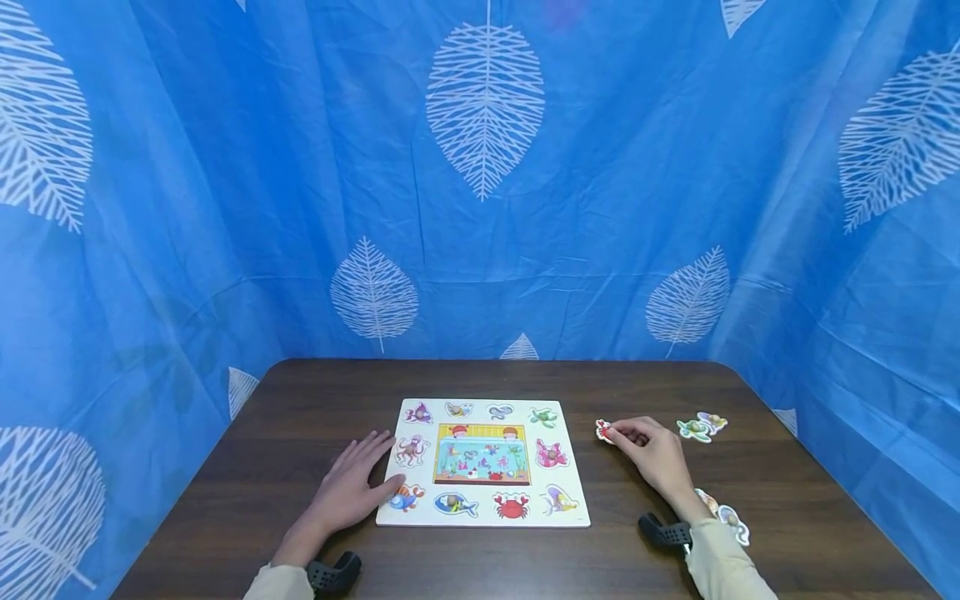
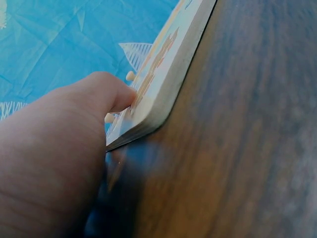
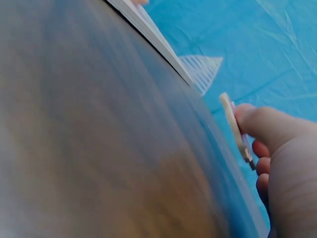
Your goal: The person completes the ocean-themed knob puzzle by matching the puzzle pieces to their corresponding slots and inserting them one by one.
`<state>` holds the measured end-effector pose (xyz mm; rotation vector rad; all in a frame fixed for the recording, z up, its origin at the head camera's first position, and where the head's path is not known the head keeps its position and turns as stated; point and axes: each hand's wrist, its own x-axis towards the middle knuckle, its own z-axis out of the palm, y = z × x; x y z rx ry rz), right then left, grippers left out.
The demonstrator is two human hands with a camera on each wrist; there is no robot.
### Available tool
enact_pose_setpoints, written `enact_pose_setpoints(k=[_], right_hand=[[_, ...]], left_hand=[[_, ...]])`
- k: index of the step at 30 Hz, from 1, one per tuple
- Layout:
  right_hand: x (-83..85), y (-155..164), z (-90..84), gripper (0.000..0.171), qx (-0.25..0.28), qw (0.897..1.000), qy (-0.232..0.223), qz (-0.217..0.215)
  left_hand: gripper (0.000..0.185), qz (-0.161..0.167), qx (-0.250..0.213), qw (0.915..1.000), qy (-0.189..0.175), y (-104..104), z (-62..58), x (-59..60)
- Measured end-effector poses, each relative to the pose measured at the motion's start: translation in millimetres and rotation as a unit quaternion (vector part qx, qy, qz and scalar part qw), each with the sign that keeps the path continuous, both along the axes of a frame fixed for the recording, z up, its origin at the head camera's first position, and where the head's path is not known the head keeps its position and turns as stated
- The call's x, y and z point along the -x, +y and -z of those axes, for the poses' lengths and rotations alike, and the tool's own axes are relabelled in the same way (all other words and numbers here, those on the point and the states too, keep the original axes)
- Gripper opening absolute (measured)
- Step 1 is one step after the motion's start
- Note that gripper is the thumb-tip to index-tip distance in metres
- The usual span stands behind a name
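Observation:
A white wooden peg puzzle board (image 1: 480, 410) with sea-animal pictures around a printed aquarium scene lies on the table. My left hand (image 1: 348, 487) rests at its left edge, fingers spread and straight, thumb on the lower left corner; the left wrist view shows the thumb touching the board's face (image 2: 153, 101). Right of the board, my right hand (image 1: 656, 458) pinches a small red-and-white puzzle piece (image 1: 602, 430) between thumb and fingers. In the right wrist view this piece (image 3: 233, 124) appears edge-on, held above the table. Its far side is hidden there.
Two loose pieces, a green turtle (image 1: 694, 430) and a yellow-purple one (image 1: 712, 422), lie at the right. More pieces (image 1: 733, 525) lie by the right sleeve, partly covered by it. Blue leaf-print cloth (image 1: 487, 250) hangs behind the dark wooden table (image 1: 315, 400).

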<state>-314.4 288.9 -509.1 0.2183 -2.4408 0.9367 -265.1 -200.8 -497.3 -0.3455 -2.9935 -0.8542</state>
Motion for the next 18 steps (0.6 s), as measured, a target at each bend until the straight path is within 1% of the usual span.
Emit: enact_pose_setpoints(k=[6,10,18], right_hand=[[-8.1,-13.3,-2.8,0.009,0.008,0.999,0.023,-0.045],[-15.4,-24.7,-4.1,0.013,0.002,0.997,0.040,-0.067],[-29.7,-57.8,-7.0,0.020,-0.014,0.989,0.065,-0.135]], left_hand=[[0.074,-0.001,0.000,1.0000,0.001,0.2,1.1,-0.4],[0.074,-0.001,-0.001,1.0000,-0.004,0.8,1.3,-0.9],[0.074,0.003,-0.003,1.0000,0.003,-0.9,1.6,0.0]])
